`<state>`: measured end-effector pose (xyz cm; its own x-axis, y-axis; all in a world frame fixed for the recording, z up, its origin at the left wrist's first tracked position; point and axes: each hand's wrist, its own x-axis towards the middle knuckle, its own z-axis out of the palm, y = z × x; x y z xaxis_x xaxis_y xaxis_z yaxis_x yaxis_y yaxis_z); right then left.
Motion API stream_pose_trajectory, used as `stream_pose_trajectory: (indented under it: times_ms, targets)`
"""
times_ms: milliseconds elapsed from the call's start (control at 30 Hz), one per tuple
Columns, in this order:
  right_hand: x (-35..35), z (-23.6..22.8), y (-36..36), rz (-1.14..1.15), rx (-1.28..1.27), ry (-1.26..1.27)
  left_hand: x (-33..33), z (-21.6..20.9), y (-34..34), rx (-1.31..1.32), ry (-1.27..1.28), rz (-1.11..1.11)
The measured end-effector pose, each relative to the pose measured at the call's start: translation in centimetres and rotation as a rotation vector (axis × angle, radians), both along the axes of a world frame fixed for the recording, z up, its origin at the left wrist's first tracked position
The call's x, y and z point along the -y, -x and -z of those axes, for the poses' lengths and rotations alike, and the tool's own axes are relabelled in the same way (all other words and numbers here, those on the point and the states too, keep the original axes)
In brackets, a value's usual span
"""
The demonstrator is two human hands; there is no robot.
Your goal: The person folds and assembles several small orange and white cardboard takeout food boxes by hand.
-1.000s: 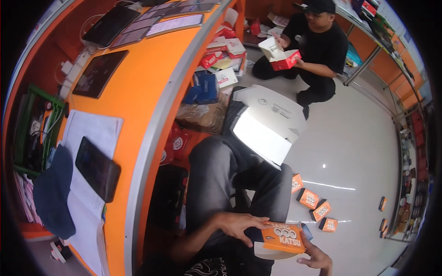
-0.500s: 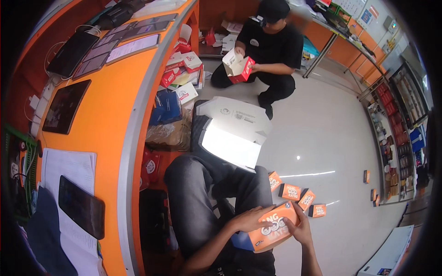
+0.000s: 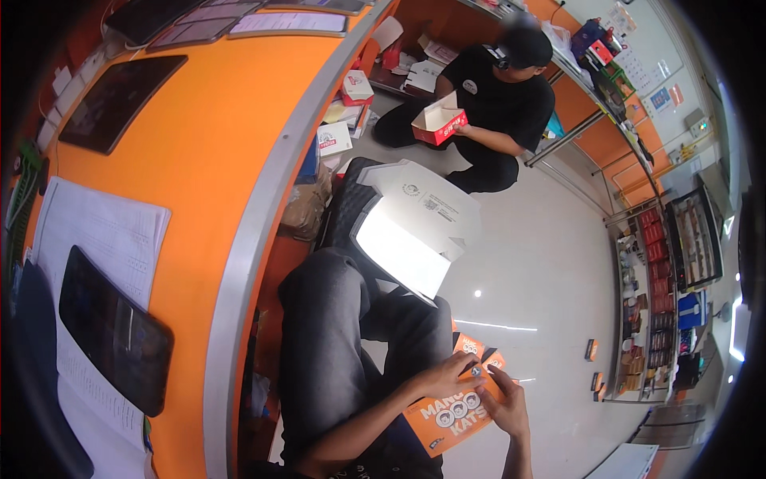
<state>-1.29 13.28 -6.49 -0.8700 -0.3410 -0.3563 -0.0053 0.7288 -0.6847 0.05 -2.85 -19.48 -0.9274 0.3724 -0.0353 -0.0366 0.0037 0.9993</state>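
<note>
Orange box (image 3: 451,415): in front of the person's torso, beside the right thigh, printed face turned up and tilted; fingers of both hands meet at its far edge.
Left hand (image 3: 444,378): reaches over the box's far left part, fingers bent, tips on the far edge; whether it grips or only presses, I cannot tell.
Right hand (image 3: 508,407): closed around the box's right edge, thumb toward the printed face, fingertips near the far corner and close to the left hand's.
Smaller orange boxes (image 3: 469,345): on the floor just beyond the held one, partly hidden by the hands; others lie well apart, near the shelf (image 3: 638,327).
White carton (image 3: 407,255): open, beyond the knees, on a black textured support (image 3: 348,209).
Desk (image 3: 209,199): orange, at the left, its right edge bound by a grey strip.
Notebook (image 3: 100,231): open along the desk's left edge, a black phone (image 3: 116,331) lying across it.
Dark tablet (image 3: 120,104): toward the far left corner; more flat devices (image 3: 289,24) line the far edge, one screen lit.
Co-worker (image 3: 511,104): seated on the pale glossy floor (image 3: 542,255), holding an open red box (image 3: 440,121).
Metal-legged table (image 3: 568,137): behind the co-worker.
</note>
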Motion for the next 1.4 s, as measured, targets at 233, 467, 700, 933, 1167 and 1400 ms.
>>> stream_pose_trajectory:
  times_ms: [233,467,700,933,1167,1400]
  targets:
    - [2.1,-2.1,0.4,-0.003,-0.112,-0.142,1.9,-2.7,0.5,0.008,-0.027,-0.001]
    - [0.9,-0.2,0.0,-0.028,-0.021,-0.161,1.2,-1.4,0.1,0.011,-0.059,-0.051]
    - [0.3,1.9,-0.3,-0.043,0.135,-0.244,2.1,-1.4,-0.3,-0.060,-0.175,-0.126]
    - [1.1,0.6,1.3,-0.065,0.053,-0.057,2.8,-2.2,0.7,-0.166,-0.197,-0.128]
    - [2.8,0.7,2.5,0.100,-0.261,0.002,2.4,-2.1,1.1,-0.215,-0.235,-0.444]
    - [4.7,2.4,1.2,0.181,-0.190,0.210,3.2,-3.8,1.4,-0.387,-0.179,-1.062]
